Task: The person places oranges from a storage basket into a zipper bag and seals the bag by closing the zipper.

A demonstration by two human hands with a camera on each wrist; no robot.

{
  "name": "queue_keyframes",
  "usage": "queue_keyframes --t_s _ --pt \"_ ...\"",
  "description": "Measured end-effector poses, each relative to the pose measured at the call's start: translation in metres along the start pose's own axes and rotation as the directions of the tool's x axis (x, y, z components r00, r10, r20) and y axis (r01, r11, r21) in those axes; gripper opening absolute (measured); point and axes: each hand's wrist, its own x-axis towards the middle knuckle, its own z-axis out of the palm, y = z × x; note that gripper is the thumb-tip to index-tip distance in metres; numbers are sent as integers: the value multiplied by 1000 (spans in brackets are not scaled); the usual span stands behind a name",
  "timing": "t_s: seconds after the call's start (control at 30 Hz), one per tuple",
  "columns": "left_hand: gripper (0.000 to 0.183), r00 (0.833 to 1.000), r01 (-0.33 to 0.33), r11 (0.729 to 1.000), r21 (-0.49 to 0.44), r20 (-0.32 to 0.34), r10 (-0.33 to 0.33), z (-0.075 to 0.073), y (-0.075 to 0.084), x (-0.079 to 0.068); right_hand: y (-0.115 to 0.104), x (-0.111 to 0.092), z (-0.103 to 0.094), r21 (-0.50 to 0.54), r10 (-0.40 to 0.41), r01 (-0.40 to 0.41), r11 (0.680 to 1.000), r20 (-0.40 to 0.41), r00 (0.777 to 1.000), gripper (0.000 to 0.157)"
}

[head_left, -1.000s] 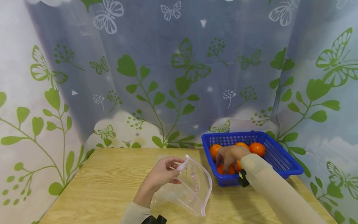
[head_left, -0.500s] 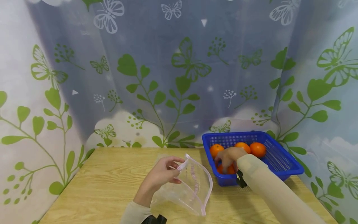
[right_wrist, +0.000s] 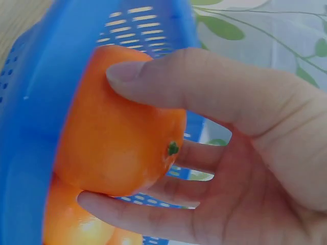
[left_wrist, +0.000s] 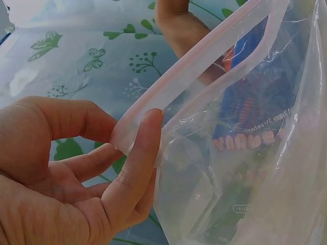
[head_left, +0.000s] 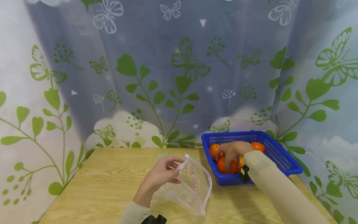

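Note:
My left hand (head_left: 163,172) pinches the pink zip edge of a clear plastic zipper bag (head_left: 193,186) between thumb and fingers, and the bag's mouth gapes toward the right. Pink lettering shows on the bag (left_wrist: 240,168) in the left wrist view. My right hand (head_left: 233,152) reaches into the blue basket (head_left: 288,165) and grips an orange (right_wrist: 120,127) with a small green stem spot, thumb on one side and fingers round the other. Another orange (right_wrist: 76,214) lies below it in the right wrist view.
More oranges sit in the basket, one at its left (head_left: 214,151) and one farther right (head_left: 258,147). The wooden table (head_left: 112,177) runs under the bag and basket. A patterned curtain (head_left: 162,77) stands behind and at both sides.
My right hand has risen slightly inside the basket, and the gripped orange has come up with it. My left hand and the bag stay in place.

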Motion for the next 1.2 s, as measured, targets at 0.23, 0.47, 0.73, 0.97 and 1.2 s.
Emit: queue_keyframes --t_s 0.23,0.47,0.73,0.97,1.2 --pt "42 1000 -4 1000 -5 2 4 0 0 -1 6 -8 -7 89 -37 38 995 -14 999 61" --pt "42 1000 -3 1000 2 0 3 0 -1 -1 9 -12 -15 116 -158 159 980 -17 987 59" --pt "42 1000 4 1000 -4 4 -4 -1 0 -1 9 -16 -17 155 -184 188 970 -42 982 57" --pt "42 1000 -3 1000 3 -1 3 0 0 0 9 -25 -17 192 -246 259 947 -89 965 62" --pt "43 1000 -6 1000 3 2 6 0 0 0 5 -35 -17 126 -310 334 934 -175 934 68"
